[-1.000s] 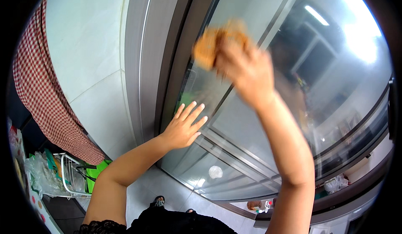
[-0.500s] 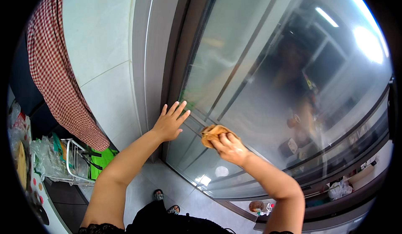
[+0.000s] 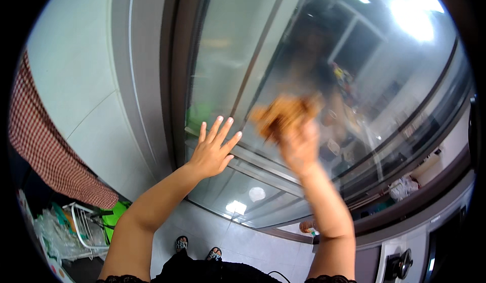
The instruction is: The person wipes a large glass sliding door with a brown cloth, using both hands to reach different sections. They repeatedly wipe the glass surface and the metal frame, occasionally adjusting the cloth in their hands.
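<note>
Wiping the glass door [image 3: 263, 50], the right hand [image 3: 298, 149] holds its grip closed around a brown cloth [image 3: 281, 113] against the pane; the left hand [image 3: 211, 154] rests flat, fingers spread. Judgement: even pressure and overlapping strokes suit best.

glass door [image 3: 283, 55] blocks ahead, frame [image 3: 177, 70] left

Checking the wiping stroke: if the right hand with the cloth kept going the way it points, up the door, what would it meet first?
Probably only more glass door; the right hand and brown cloth look blurred, depth unclear.
</note>
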Demonstrator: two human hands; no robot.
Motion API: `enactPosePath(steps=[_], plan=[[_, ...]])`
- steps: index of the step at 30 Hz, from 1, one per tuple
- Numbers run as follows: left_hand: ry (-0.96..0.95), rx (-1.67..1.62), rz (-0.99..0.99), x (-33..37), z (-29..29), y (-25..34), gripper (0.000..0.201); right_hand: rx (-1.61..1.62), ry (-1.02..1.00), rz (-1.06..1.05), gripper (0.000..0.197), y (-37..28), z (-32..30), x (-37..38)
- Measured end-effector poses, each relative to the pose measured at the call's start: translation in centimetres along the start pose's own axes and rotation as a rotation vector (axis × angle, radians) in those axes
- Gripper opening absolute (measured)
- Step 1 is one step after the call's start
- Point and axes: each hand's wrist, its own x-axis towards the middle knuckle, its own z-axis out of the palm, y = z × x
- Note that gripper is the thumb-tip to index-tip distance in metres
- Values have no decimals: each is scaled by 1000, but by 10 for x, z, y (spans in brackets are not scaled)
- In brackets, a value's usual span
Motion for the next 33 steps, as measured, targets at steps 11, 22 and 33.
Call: enactPosePath(steps=[11,22,33], plan=[[-53,45,106,-11,23,-18,71,-545,-216,-422,28,92,-127,-14],[-34,76,70,-12,38,-9,75,382,161,357,26,29,-36,-69],[19,46,350,43,48,67,67,-627,-162,-284,30,136,-222,-98]])
